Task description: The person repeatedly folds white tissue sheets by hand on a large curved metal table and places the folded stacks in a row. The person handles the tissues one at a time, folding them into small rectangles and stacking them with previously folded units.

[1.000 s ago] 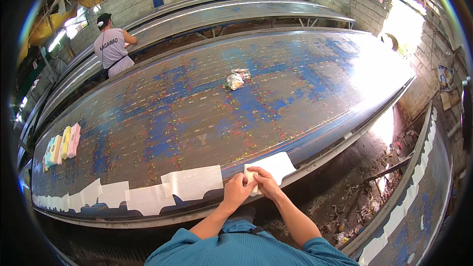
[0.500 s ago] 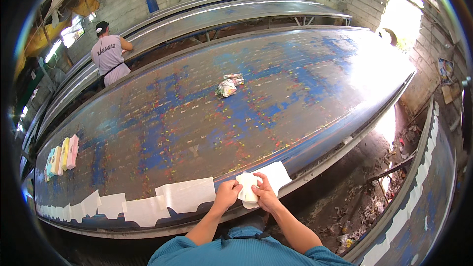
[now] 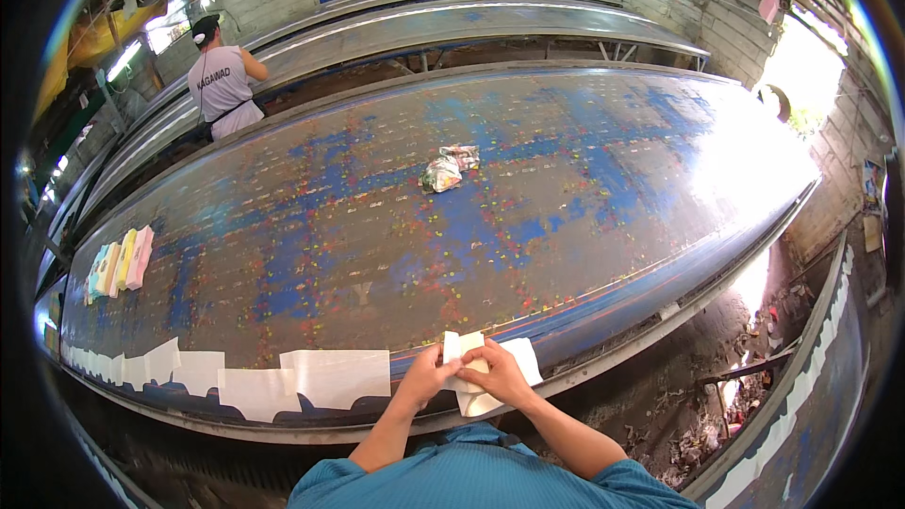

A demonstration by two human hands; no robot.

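Both of my hands meet at the near edge of a long paint-stained printing table. My left hand and my right hand pinch a small stack of white cloth pieces, held just above another white cloth piece lying on the table's edge. To the left, a row of white cloth pieces lies side by side along the same edge, overlapping a little.
A crumpled multicoloured rag lies mid-table. Several pastel cloth pieces sit at the far left. A person in a grey shirt stands behind the table by a second long table. A debris-strewn floor runs to my right.
My hands have drawn the white stack slightly toward me and lifted it upright off the cloth piece on the edge. The person at the back has barely shifted.
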